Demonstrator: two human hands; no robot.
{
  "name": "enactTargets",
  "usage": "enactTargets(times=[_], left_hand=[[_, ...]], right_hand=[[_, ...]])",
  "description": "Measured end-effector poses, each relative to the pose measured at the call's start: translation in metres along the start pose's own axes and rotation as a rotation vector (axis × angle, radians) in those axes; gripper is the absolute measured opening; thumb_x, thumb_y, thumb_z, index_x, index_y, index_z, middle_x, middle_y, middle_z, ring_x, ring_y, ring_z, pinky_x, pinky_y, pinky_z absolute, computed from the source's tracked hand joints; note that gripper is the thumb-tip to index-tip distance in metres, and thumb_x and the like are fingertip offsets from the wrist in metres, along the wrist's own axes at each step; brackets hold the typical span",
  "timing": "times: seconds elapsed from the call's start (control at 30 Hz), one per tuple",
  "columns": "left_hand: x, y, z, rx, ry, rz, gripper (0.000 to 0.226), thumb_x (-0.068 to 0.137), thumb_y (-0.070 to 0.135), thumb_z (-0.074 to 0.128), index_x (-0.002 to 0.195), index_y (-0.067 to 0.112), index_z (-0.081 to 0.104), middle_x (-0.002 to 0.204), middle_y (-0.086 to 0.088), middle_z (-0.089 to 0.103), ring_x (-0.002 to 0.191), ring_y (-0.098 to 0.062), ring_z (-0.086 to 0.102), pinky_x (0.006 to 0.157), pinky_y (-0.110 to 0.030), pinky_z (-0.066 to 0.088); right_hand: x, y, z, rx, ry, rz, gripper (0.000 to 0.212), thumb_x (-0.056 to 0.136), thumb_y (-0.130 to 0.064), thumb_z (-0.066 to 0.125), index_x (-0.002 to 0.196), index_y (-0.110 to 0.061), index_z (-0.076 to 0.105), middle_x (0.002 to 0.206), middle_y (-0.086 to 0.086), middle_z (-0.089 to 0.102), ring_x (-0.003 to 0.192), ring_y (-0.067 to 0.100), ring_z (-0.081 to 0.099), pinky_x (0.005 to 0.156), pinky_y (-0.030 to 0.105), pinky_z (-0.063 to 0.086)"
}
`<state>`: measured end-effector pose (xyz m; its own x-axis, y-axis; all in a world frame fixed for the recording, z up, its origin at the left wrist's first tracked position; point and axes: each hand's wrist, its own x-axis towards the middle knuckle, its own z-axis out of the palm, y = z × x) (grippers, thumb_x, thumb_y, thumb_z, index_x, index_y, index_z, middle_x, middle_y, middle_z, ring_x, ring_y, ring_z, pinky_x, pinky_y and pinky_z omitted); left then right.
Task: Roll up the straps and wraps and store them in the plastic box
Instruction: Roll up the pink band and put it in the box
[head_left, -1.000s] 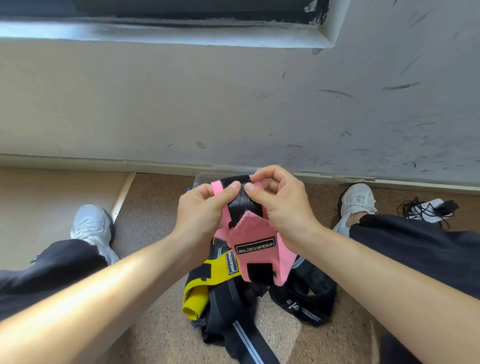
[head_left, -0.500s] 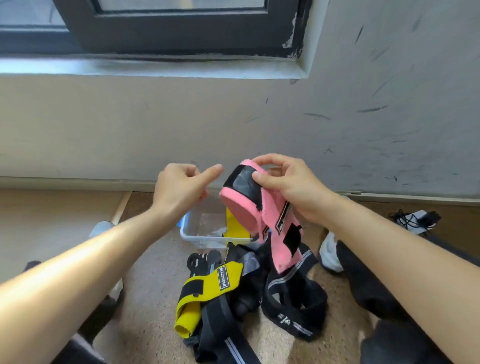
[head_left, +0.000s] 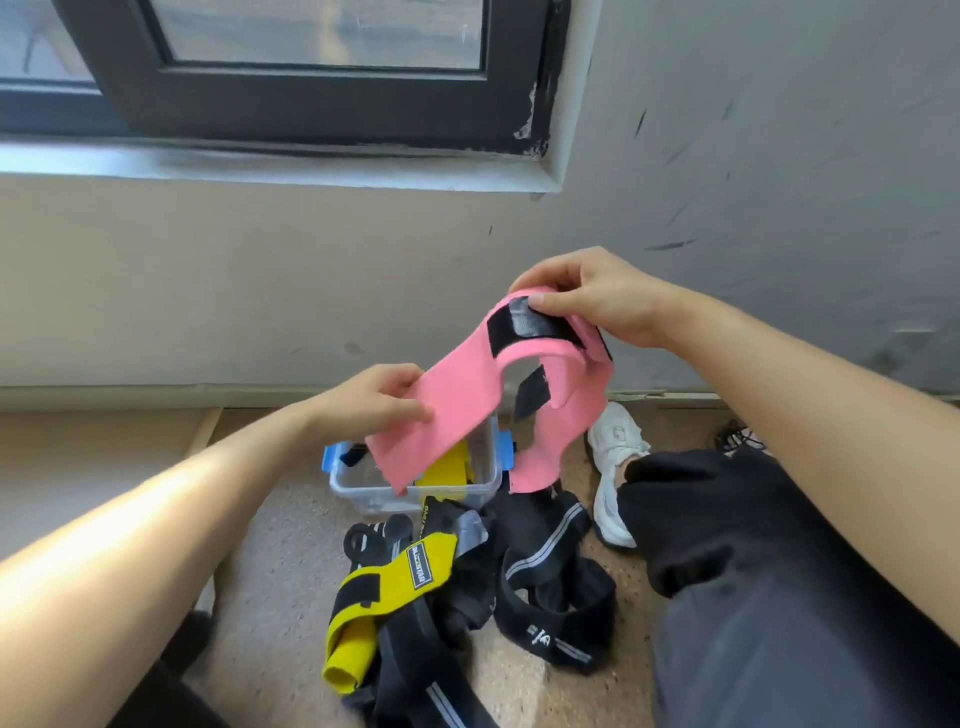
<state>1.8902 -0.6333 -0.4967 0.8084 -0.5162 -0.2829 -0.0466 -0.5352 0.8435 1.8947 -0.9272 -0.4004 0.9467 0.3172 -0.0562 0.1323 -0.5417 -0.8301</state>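
I have the soft pink fabric wrap (head_left: 467, 395) stretched in the air above the clear blue-latched plastic box (head_left: 358, 493), long axis slanting low-left to high-right. The left hand (head_left: 374, 400) pinches its lower end, the right hand (head_left: 597, 299) its black-patched upper end; I judge the left nearer the box.

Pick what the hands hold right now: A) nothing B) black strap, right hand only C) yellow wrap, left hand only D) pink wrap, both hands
D: the left hand pinches the pink wrap at its lower end and the right hand grips its top at the black patch.
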Motion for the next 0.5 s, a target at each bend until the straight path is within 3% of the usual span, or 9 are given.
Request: enactTargets(times=[0.1, 0.2, 0.23, 0.3, 0.37, 0.5], left_hand=[[-0.003, -0.002, -0.012, 0.030, 0.039, -0.046, 0.011, 0.097, 0.022, 0.068, 0.107, 0.017, 0.068, 0.096, -0.004, 0.075, 0.085, -0.025, 0.071, 0.069, -0.032, 0.056], [-0.005, 0.010, -0.019, -0.005, 0.107, 0.005, 0.030, 0.086, 0.037, 0.072, 0.108, 0.017, 0.072, 0.102, -0.014, 0.077, 0.096, -0.041, 0.072, 0.087, -0.057, 0.057], [-0.005, 0.014, -0.019, -0.050, 0.114, 0.028, 0.032, 0.085, 0.039, 0.072, 0.109, 0.017, 0.072, 0.102, -0.015, 0.077, 0.094, -0.039, 0.073, 0.088, -0.058, 0.056], [-0.003, 0.022, -0.018, -0.120, 0.135, 0.080, 0.022, 0.092, 0.029, 0.072, 0.108, 0.015, 0.072, 0.092, -0.010, 0.077, 0.075, -0.025, 0.069, 0.067, -0.046, 0.054], [0.002, 0.027, -0.012, -0.137, 0.139, 0.091, 0.010, 0.100, 0.021, 0.067, 0.107, 0.014, 0.072, 0.079, -0.002, 0.072, 0.061, -0.016, 0.059, 0.052, -0.031, 0.042], [0.007, 0.040, 0.007, -0.209, 0.118, 0.132, 0.007, 0.099, 0.012, 0.066, 0.100, 0.008, 0.072, 0.077, 0.002, 0.075, 0.067, -0.009, 0.068, 0.061, -0.022, 0.052]], right_hand=[[0.009, 0.005, -0.016, 0.020, 0.093, 0.017, 0.021, 0.100, -0.004, 0.058, 0.116, -0.012, 0.071, 0.109, 0.004, 0.073, 0.095, 0.009, 0.067, 0.086, 0.020, 0.051], [0.012, 0.020, -0.014, -0.030, 0.077, 0.084, 0.020, 0.099, -0.009, 0.062, 0.115, -0.017, 0.069, 0.110, 0.007, 0.070, 0.097, 0.016, 0.066, 0.086, 0.028, 0.052], [0.012, 0.026, -0.009, -0.057, 0.027, 0.117, 0.020, 0.098, -0.012, 0.064, 0.117, -0.018, 0.068, 0.111, 0.005, 0.070, 0.099, 0.018, 0.066, 0.086, 0.029, 0.052], [0.009, 0.032, 0.007, -0.079, -0.079, 0.148, 0.028, 0.096, -0.023, 0.069, 0.124, -0.020, 0.067, 0.115, 0.001, 0.069, 0.106, 0.016, 0.067, 0.090, 0.029, 0.052], [0.004, 0.028, 0.026, -0.056, -0.140, 0.110, 0.040, 0.093, -0.034, 0.072, 0.131, -0.024, 0.065, 0.122, -0.002, 0.068, 0.110, 0.010, 0.066, 0.098, 0.026, 0.051], [-0.008, 0.012, 0.070, 0.091, -0.237, 0.035, 0.053, 0.086, -0.037, 0.079, 0.135, -0.033, 0.058, 0.127, -0.008, 0.064, 0.107, 0.007, 0.069, 0.085, 0.019, 0.055]])
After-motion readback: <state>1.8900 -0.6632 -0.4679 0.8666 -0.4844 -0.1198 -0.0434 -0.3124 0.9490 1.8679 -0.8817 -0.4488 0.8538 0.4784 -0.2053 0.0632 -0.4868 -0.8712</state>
